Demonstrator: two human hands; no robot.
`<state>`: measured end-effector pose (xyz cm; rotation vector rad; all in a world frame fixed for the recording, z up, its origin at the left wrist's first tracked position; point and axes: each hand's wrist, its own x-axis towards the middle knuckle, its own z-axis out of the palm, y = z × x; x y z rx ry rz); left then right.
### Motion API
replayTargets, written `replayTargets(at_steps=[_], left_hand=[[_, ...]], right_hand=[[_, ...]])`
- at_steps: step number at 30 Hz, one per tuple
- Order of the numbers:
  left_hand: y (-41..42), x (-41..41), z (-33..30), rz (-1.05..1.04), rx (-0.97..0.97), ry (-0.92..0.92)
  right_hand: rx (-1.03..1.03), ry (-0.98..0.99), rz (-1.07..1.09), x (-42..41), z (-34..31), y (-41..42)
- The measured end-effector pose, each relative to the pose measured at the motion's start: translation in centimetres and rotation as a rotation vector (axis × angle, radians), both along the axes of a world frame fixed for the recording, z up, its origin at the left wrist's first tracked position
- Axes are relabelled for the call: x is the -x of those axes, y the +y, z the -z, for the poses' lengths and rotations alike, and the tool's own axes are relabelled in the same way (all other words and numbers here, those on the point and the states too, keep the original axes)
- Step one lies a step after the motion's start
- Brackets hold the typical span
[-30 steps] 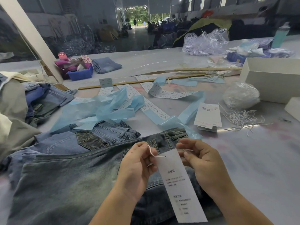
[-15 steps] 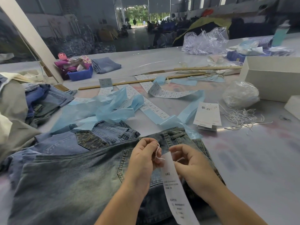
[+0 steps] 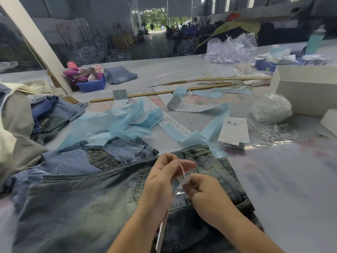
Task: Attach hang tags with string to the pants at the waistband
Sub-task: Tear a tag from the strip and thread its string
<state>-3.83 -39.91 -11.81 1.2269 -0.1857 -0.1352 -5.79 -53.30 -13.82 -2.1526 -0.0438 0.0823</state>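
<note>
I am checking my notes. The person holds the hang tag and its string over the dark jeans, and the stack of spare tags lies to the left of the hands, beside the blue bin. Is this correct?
Not quite. The head view shows the stack of spare tags to the right of the hands, beside the loose strings, far from the blue bin. The rest holds: the left hand and right hand hold the hang tag and string over the dark jeans.

Tabletop: crumpled blue paper beyond the hands, printed label strips across it. Two long wooden sticks farther back. Blue bin far left, folded denim beside it. White box far right, clear plastic bag just beside it.
</note>
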Motion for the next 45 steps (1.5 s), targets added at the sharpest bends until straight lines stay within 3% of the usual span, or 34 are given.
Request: replayTargets(at_steps=[2,9,13,21,24,28,30,33,38,40,45], left_hand=[[-0.1,0.4,0.0,0.097,-0.081,-0.125],[0.9,-0.3,-0.2,0.040,-0.298,-0.290],[2.1,-0.9,0.2,-0.016,-0.647,-0.404],[3.1,-0.9,0.1,-0.066,-0.990,-0.420],[3.5,-1.0,-0.4,-0.023,-0.951,-0.418],[4.1,-1.0,-1.6,0.103,-0.690,-0.350],[4.4,-1.1,-1.9,0.127,-0.692,-0.361],[4.5,-1.2,-1.8,0.100,-0.902,-0.434],[3.8,-1.4,-0.2,0.019,-1.211,-0.462],[3.4,-1.2,0.5,0.009,-1.164,-0.435],[1.0,-0.1,1.1,-0.006,-0.806,-0.349]], right_hand=[[0.060,-0.036,-0.016,-0.1,-0.1,0.3],[-0.268,-0.002,-0.060,0.5,-1.0,0.1],[-0.459,0.050,0.080,-0.1,-1.2,-1.2],[-0.904,0.453,-0.093,-0.6,-2.0,-2.7],[-0.973,0.481,-0.163,-0.7,-2.1,-3.2],[-1.249,0.447,-0.297,-0.8,-2.2,-4.3],[-1.301,0.388,-0.348,-0.9,-2.2,-4.9],[-1.109,0.327,-0.285,-1.1,-2.1,-4.9],[-0.436,0.159,-0.137,-0.9,-1.5,-3.8],[-0.347,0.106,-0.102,-0.6,-1.3,-3.8],[-0.321,-0.072,-0.035,0.2,-2.1,-4.9]])
